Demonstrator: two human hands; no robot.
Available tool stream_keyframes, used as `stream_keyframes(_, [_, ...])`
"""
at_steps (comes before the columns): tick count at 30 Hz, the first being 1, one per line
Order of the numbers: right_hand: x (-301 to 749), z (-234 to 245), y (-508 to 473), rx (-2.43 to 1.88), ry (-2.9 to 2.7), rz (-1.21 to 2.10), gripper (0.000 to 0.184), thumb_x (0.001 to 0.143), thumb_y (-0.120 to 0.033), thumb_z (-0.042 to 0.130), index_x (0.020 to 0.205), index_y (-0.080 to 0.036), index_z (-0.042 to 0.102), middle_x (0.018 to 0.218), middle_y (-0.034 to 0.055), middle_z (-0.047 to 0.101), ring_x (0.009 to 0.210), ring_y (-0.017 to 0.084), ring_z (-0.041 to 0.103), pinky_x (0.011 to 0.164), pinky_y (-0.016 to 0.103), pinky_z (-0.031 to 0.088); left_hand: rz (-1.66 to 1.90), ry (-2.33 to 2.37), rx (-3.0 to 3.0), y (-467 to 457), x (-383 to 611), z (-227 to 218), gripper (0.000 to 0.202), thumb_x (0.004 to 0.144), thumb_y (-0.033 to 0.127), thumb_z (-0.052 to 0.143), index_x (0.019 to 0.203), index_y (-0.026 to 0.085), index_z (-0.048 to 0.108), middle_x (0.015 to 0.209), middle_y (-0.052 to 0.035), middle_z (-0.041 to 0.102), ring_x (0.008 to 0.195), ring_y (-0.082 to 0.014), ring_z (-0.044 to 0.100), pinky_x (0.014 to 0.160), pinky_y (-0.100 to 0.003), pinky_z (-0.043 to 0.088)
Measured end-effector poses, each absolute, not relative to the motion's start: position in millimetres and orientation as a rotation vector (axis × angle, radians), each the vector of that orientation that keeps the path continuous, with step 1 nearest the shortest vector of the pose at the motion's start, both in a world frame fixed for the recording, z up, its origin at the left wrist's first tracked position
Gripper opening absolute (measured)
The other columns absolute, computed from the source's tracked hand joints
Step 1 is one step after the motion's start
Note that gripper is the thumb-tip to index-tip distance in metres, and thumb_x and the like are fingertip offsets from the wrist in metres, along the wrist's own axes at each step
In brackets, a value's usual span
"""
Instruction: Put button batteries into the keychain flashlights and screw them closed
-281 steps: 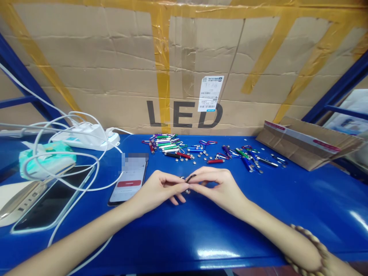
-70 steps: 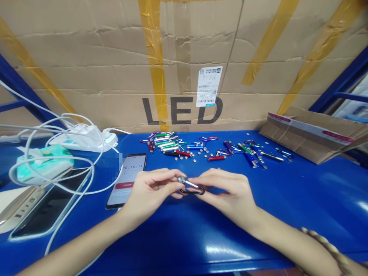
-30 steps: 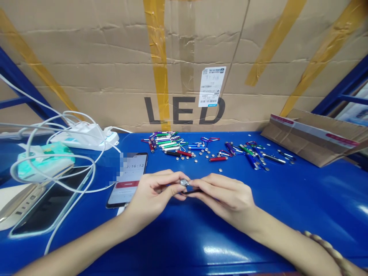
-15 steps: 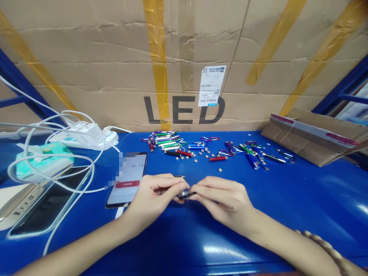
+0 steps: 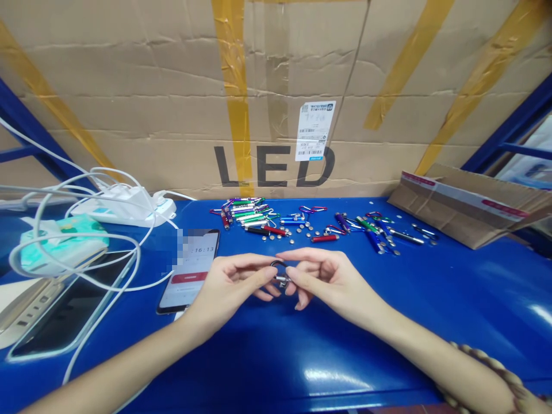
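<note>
Keychain light (image 5: 281,276), small and black, is pinched between the fingertips of left hand (image 5: 228,284) and right hand (image 5: 330,279), just above the blue table (image 5: 431,299). Its parts seem mid-fitting, so the next move calls for steady, aligned twisting.

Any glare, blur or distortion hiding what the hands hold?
Head view: glare patches on the blue table near its front; a pixelated block over the phone at its top-left; wide-angle bowing at the edges; the small metal piece between left hand and right hand is in focus.
</note>
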State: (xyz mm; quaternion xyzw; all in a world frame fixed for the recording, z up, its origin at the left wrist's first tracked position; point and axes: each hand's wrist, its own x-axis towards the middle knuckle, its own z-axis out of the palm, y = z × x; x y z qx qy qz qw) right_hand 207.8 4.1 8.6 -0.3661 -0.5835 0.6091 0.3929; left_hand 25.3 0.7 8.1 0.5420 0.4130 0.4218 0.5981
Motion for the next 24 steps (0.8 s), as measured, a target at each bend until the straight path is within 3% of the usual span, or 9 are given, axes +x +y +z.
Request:
stream_keyframes(4, [208.5, 9.6, 4.3, -0.918, -1.436, 1.585, 0.030, 0.076, -0.031, 0.064, 0.100, -0.013, 0.065, 0.062, -0.0013, 0.063, 0.046, 0.006, 0.059, 0.048, 0.017, 0.054, 0.890, 1.004, 1.228, 0.2, 24.4, 13.9, 0.016, 0.074, 0.027, 0.068, 0.079, 0.013, 0.073, 0.067, -0.0044, 0.071, 0.065, -0.0159, 0.068, 0.056, -0.020, 0.056])
stream_keyframes(13, [207.0, 5.7, 3.1, -0.890, -1.526, 1.479, 0.032, 0.072, -0.029, 0.069, 0.102, -0.016, 0.068, 0.074, 0.0021, 0.064, 0.057, 0.008, 0.058, 0.047, 0.017, 0.056, 0.799, 0.982, 1.228, 2.4, 25.2, 13.2, 0.020, 0.077, 0.031, 0.065, 0.082, 0.014, 0.073, 0.070, -0.0052, 0.071, 0.066, -0.0150, 0.068, 0.056, -0.018, 0.054])
stream_keyframes(18, [207.0, 8.0, 1.4, -0.931, -1.559, 1.369, 0.034, 0.075, -0.028, 0.065, 0.107, -0.017, 0.065, 0.068, -0.0007, 0.060, 0.049, 0.005, 0.056, 0.045, 0.016, 0.054, 0.775, 0.968, 1.182, 3.5, 24.5, 13.6, 0.022, 0.075, 0.034, 0.066, 0.075, 0.014, 0.073, 0.067, -0.0041, 0.070, 0.064, -0.0147, 0.068, 0.055, -0.018, 0.053])
stream_keyframes(24, [208.8, 6.6, 0.8, -0.820, -1.850, 0.857, 0.021, 0.077, -0.022, 0.062, 0.097, -0.018, 0.069, 0.081, 0.0040, 0.064, 0.064, 0.009, 0.061, 0.052, 0.017, 0.055, 0.732, 0.934, 1.207, 3.9, 24.4, 13.7, 0.022, 0.076, 0.034, 0.065, 0.076, 0.013, 0.073, 0.068, -0.0050, 0.071, 0.063, -0.0144, 0.068, 0.055, -0.018, 0.053])
